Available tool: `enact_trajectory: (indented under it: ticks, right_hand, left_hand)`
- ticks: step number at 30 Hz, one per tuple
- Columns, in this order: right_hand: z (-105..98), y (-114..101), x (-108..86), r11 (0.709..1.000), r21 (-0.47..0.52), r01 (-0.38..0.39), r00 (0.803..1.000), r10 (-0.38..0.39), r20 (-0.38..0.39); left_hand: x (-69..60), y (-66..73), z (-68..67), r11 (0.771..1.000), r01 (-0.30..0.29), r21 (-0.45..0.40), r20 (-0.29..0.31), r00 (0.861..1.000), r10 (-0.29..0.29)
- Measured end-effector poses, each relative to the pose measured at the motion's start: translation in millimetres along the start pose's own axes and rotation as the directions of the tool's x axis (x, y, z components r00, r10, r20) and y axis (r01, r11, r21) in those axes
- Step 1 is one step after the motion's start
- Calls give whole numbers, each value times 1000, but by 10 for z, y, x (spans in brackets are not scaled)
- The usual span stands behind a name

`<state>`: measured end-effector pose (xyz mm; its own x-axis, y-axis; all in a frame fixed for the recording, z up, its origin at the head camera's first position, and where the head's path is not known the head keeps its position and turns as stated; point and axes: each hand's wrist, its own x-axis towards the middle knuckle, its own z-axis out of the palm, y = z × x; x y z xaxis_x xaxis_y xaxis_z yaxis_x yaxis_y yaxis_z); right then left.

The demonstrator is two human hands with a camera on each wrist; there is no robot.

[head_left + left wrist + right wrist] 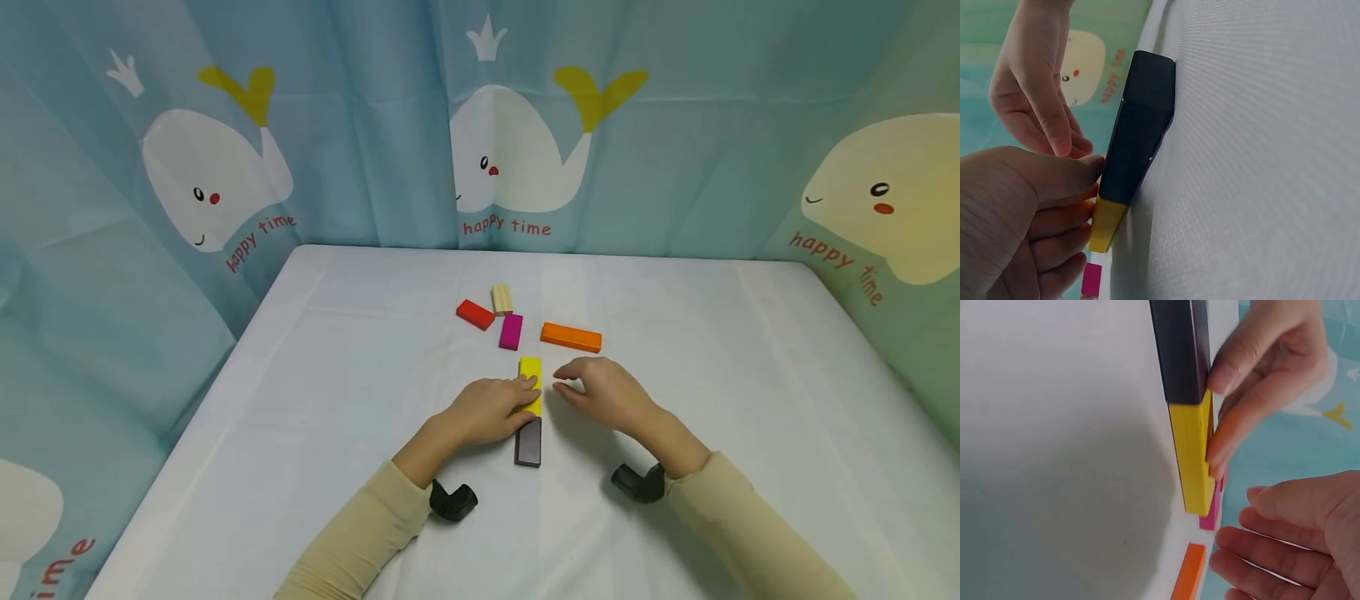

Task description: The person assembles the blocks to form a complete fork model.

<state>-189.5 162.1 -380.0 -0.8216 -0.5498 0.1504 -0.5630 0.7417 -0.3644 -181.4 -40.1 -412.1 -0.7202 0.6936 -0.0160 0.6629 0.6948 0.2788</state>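
On the white table, a yellow block (531,367) and a dark grey block (528,446) lie end to end in a line. My left hand (491,408) rests on them from the left, its fingers laid over the top of the yellow block and its thumb touching the dark block near the joint. In the right wrist view the two end faces (1185,403) meet. To the right of the yellow block hovers my right hand (611,396), fingers loosely bent and apart from the thumb, holding nothing.
Beyond the hands lie an orange block (572,337), a magenta block (511,332), a red block (476,314) and a pale wooden piece (502,299). A blue whale-print curtain (375,167) hangs around the table (300,375). Black wrist-camera mounts (453,502) sit below both wrists.
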Motion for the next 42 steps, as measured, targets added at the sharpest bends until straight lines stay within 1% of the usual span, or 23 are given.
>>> enact_trajectory:
  ticks: [5, 16, 29, 32, 37, 42]
  right_hand:
    - [-52, 82, 29, 999, 33, -36, 999, 36, -16]
    - [-106, 235, 47, 994, 23, -104, 995, 104, -8]
    - [-110, 382, 96, 987, 16, -158, 985, 159, -67]
    - [-99, 431, 105, 984, 16, -178, 980, 179, -84]
    - [-81, 509, 124, 978, 18, -209, 974, 210, -90]
    - [-65, 570, 140, 974, 20, -225, 967, 226, -114]
  left_hand:
    - [0, -1, 11, 1000, -5, -6, -6, 1000, 5]
    - [-6, -2, 17, 1000, 4, -16, -3, 1000, -4]
    - [0, 1, 18, 1000, 0, -10, -1, 1000, 0]
    - [-2, 1, 18, 1000, -1, -12, -2, 1000, 1]
    - [-2, 4, 20, 1000, 0, -10, -7, 1000, 0]
    - [1, -2, 35, 1000, -4, -7, -14, 1000, 3]
